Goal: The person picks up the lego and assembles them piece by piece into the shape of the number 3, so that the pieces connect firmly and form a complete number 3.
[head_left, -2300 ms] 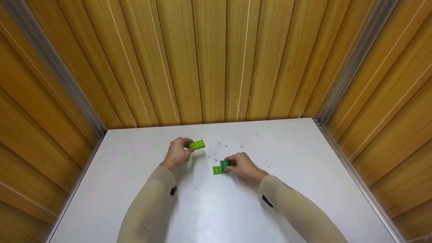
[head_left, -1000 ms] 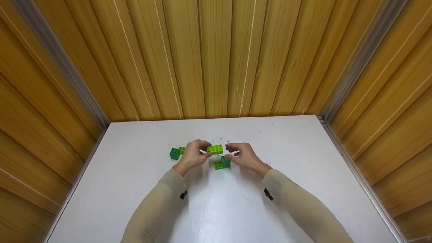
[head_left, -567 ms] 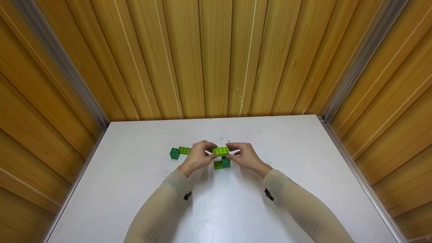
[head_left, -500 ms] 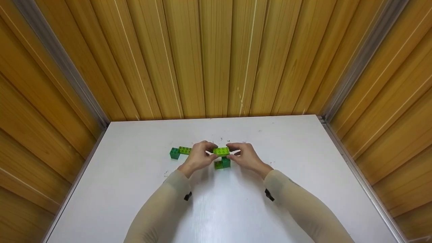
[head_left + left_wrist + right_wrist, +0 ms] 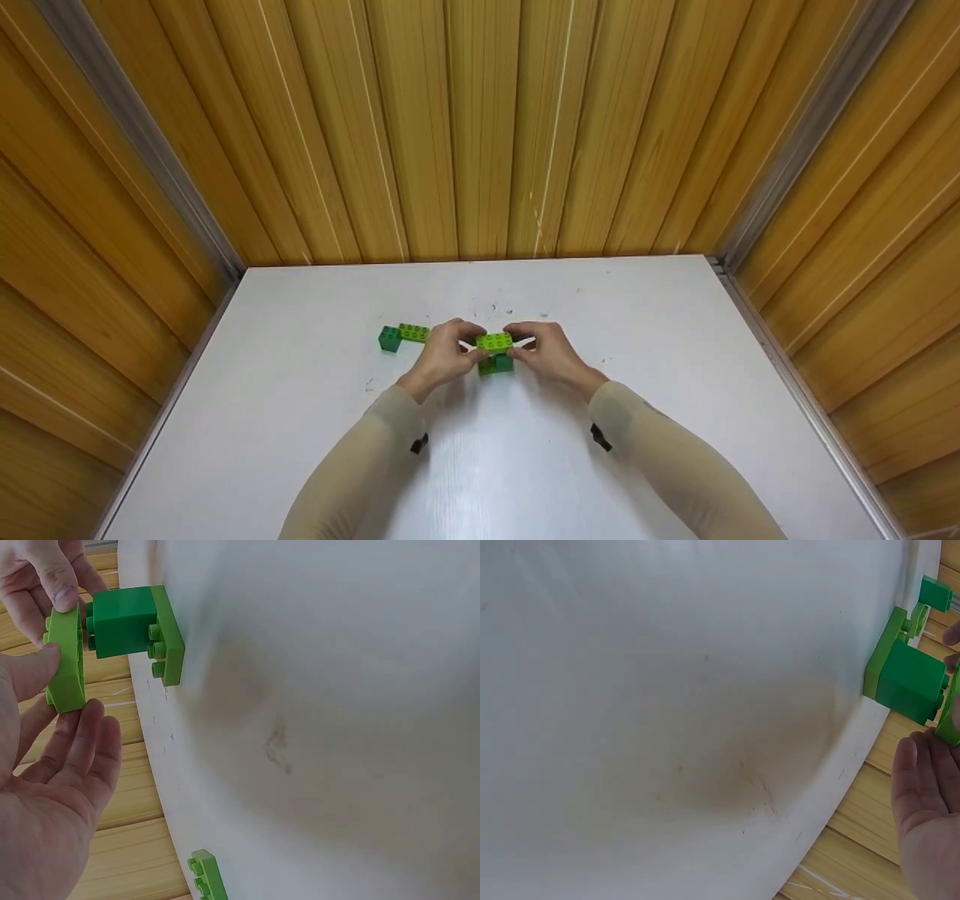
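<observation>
A lime green toy brick (image 5: 495, 343), two studs wide, is held level between both hands. My left hand (image 5: 448, 354) pinches its left end with thumb and fingers; my right hand (image 5: 551, 354) has thumb and fingers at the right end. Right under it is a square dark green brick (image 5: 124, 621), studs close to the held brick's hollow underside. That dark green brick sits on one end of a lower lime brick (image 5: 172, 645) lying on the table, whose bare studs show to the left. The right wrist view catches the lower lime brick (image 5: 885, 652) side-on.
To the left of the hands, a second dark green brick (image 5: 389, 339) stands beside another lime brick (image 5: 414, 332) on the white table (image 5: 487, 472). Yellow wood-patterned walls (image 5: 480, 135) rise behind and on both sides. Small dark marks speckle the tabletop.
My left hand has carried the lime brick rightward and down over the dark green one. My right hand has let go of the dark green brick and taken the lime brick's right end.
</observation>
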The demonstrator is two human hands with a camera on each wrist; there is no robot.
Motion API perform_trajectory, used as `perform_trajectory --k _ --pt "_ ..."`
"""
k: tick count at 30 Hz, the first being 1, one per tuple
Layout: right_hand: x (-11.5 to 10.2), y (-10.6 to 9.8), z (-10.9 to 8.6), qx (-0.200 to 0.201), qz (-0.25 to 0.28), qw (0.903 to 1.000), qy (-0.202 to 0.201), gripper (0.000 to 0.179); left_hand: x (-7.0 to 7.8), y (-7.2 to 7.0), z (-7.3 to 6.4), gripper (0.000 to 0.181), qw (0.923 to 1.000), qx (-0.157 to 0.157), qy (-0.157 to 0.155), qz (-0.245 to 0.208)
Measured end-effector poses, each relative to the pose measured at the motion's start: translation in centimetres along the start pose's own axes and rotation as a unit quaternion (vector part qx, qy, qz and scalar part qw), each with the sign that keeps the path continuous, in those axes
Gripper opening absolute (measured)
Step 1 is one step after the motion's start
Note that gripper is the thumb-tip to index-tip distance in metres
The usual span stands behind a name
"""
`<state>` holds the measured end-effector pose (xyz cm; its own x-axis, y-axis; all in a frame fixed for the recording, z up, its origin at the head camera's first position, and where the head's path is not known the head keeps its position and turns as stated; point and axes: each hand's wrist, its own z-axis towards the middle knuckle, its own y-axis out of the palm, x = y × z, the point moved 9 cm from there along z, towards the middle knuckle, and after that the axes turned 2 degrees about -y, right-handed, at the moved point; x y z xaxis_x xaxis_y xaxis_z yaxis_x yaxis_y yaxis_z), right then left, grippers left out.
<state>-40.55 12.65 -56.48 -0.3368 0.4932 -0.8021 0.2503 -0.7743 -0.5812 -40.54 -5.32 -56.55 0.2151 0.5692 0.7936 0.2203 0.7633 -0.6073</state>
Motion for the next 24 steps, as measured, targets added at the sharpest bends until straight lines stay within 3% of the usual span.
perform_trajectory --k 5,14,24 --pt "0.22 0.27 0.01 0.0 0.001 1.0 -0.006 0.043 0.07 0.1 -0.13 0.032 0.9999 0.004 0.015 0.004" --pt "0.49 0.41 -0.13 -0.008 0.011 0.9999 0.006 0.043 -0.47 0.35 -0.22 0.033 0.9998 -0.002 -0.015 -0.011" --pt "0.87 0.53 -0.29 -0.004 0.032 0.9995 -0.001 0.045 -0.52 0.49 -0.62 0.032 0.9995 0.002 -0.021 -0.023"
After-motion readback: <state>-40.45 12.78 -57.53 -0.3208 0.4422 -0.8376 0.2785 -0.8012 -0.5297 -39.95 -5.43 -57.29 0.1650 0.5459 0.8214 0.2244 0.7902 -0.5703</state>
